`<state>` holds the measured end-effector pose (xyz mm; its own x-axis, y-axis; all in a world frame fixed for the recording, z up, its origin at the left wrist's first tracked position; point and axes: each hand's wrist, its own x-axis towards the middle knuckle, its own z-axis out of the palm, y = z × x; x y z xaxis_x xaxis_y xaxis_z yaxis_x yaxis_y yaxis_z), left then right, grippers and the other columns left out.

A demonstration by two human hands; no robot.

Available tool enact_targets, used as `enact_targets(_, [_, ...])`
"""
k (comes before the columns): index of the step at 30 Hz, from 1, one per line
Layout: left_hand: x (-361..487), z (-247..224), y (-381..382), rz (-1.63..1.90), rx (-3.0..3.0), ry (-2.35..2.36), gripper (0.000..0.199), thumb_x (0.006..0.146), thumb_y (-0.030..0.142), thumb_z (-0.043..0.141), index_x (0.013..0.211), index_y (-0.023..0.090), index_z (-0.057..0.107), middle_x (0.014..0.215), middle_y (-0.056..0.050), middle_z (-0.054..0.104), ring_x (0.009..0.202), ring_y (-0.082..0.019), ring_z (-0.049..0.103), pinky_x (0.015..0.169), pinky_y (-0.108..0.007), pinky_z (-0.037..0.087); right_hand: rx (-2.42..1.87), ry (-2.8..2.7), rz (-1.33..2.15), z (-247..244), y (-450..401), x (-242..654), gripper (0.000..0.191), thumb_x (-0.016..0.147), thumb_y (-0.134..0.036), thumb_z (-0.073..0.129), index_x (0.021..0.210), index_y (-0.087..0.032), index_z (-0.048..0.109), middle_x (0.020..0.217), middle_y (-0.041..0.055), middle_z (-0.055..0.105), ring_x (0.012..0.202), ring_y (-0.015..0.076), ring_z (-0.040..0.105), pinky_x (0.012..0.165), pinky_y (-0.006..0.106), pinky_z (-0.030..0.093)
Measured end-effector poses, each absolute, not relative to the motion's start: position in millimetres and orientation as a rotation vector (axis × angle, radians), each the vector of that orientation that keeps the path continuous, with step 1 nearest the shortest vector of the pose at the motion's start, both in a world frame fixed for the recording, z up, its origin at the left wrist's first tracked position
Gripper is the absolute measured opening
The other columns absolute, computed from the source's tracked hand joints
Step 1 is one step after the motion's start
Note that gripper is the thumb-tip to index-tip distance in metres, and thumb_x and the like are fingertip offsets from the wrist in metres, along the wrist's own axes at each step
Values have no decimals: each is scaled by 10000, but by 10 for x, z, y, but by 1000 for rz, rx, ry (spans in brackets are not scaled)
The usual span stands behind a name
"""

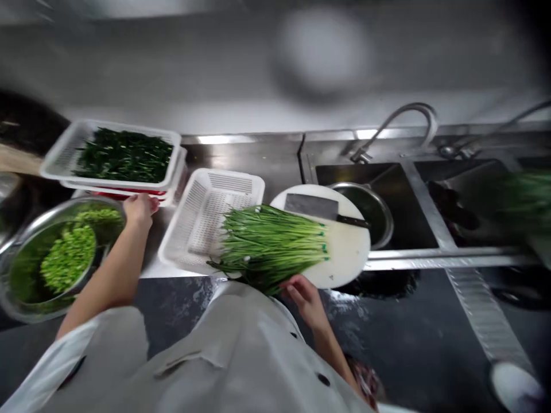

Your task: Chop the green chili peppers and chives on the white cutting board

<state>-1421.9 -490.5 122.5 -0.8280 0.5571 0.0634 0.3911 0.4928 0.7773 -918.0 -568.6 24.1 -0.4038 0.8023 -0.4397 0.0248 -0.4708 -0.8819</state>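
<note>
A thick bunch of garlic chives (275, 244) lies across the round white cutting board (348, 258), its leafy ends over the rim of a white plastic basket (206, 206). At the near edge of the bunch is my right hand (305, 297), thumb and fingers pinched on some leaves. On the board behind the chives rests a cleaver (316, 206) with a black handle. My left hand (140, 209) is curled beside the stacked baskets at the left; what its fingers hold, if anything, is hidden. Cut dark greens (124, 155) fill the upper basket (55, 163).
A large metal bowl (12, 307) of chopped light greens (69, 258) stands at the far left. To the right are sinks (413, 223) with a curved faucet (424, 109) and a round metal pot (387, 215). Blurred greenery (525, 201) shows at the right edge.
</note>
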Motion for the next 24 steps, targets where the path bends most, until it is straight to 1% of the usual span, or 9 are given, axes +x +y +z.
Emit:
enact_targets(3, [-13338, 781, -5029, 1172, 862, 2371, 189, 892, 349, 595, 784, 195, 605, 746, -45, 680, 718, -212, 674, 768, -433, 589, -1295, -1363, 1881, 126, -5563, -8969, 459, 855, -683, 665, 850, -242, 536, 804, 12, 694, 688, 174, 638, 631, 293, 487])
enact_targets(5, [-12644, 554, -5149, 1013, 1078, 2252, 135, 825, 325, 590, 762, 212, 628, 752, -42, 713, 756, -241, 692, 807, -443, 585, -1338, -1534, 1770, 57, -5488, -8837, 382, 882, -599, 645, 822, -240, 528, 692, -25, 628, 619, 144, 571, 614, 269, 452])
enact_targets(8, [-11637, 385, -5300, 647, 1505, 1969, 227, 900, 356, 493, 903, 222, 676, 908, -66, 771, 848, -241, 733, 841, -407, 586, -1366, -1796, 1559, 12, -5398, -8720, 222, 896, -410, 606, 778, -239, 526, 621, -47, 576, 560, 121, 496, 582, 243, 395])
enact_targets(10, [-11100, 350, -5314, 446, 1829, 1823, 351, 954, 404, 461, 1120, 189, 683, 1177, -134, 752, 1098, -267, 712, 970, -407, 560, -1374, -1886, 1437, 17, -5310, -8699, 151, 890, -318, 571, 766, -235, 544, 626, -42, 582, 573, 124, 503, 600, 243, 399])
enact_targets(13, [-10590, 301, -5153, 153, 2206, 1727, 776, 893, 554, 620, 1485, 70, 495, 1616, -255, 410, 1493, -394, 415, 1162, -519, 417, -1497, -1832, 1267, 33, -5043, -8701, 151, 910, -289, 531, 775, -226, 557, 697, -12, 610, 650, 145, 528, 680, 261, 422])
enact_targets(16, [-10370, 187, -4820, -43, 2401, 1643, 1113, 800, 591, 749, 1624, 24, 261, 1712, -284, 101, 1594, -457, 139, 1229, -606, 265, -1718, -1792, 989, 38, -4626, -8673, 165, 936, -276, 515, 790, -215, 559, 740, 12, 616, 687, 159, 533, 734, 274, 419])
enact_targets(19, [-10290, 49, -4458, -100, 2454, 1585, 1271, 734, 598, 812, 1657, 37, 142, 1714, -282, 13, 1603, -464, 45, 1261, -621, 150, -1915, -1837, 691, 39, -4240, -8610, 140, 944, -231, 523, 834, -200, 604, 823, 44, 654, 759, 174, 571, 771, 272, 425])
enact_targets(22, [-10261, -62, -4231, -155, 2430, 1517, 1372, 671, 659, 827, 1657, 25, 114, 1710, -294, -16, 1596, -488, -5, 1265, -629, 91, -2002, -1962, 639, 15, -4055, -8576, 57, 887, -182, 599, 900, -191, 655, 919, 71, 683, 831, 195, 592, 789, 275, 432])
enact_targets(24, [-10259, -116, -4180, -183, 2403, 1470, 1356, 686, 698, 791, 1654, 18, 128, 1710, -295, -36, 1592, -497, -26, 1264, -630, 78, -2040, -2019, 645, -23, -4043, -8586, 117, 862, -150, 615, 955, -190, 675, 944, 76, 685, 833, 201, 588, 782, 280, 431])
